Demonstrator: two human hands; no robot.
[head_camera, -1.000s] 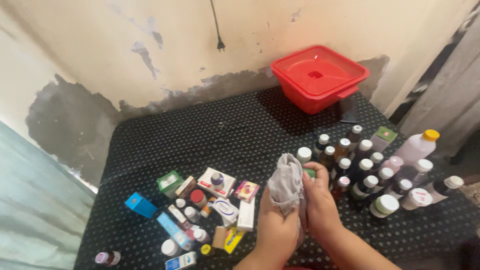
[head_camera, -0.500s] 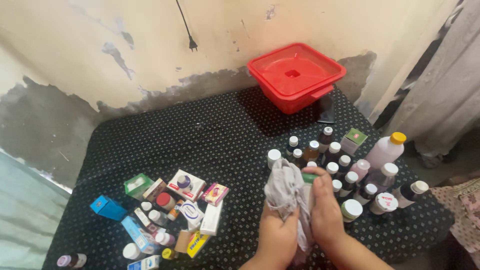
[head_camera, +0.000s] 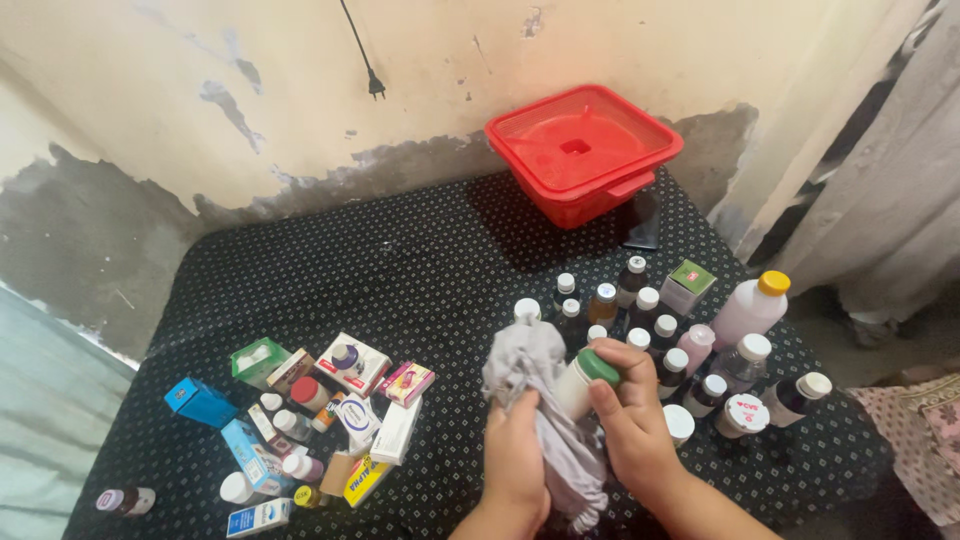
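Head view: a small white bottle (head_camera: 577, 382) with a green cap sits between both hands, cap tilted up and to the right. Right hand (head_camera: 628, 425) grips it (nearer); left hand (head_camera: 517, 462) bunches a grey cloth (head_camera: 540, 400) against its side.

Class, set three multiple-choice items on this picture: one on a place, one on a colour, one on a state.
1. Where is the red tub?
A. against the wall
B. among the boxes
C. on the floor

2. What colour is the cap of the bottle in the right hand?
A. yellow
B. green
C. blue

3. What is the left hand doing?
A. lying flat
B. lifting a box
C. gripping a grey cloth

Answers: 1 A, it stands at the cloth-covered surface's far edge; 2 B, green shows above the fingers; 3 C, fingers close around the cloth.
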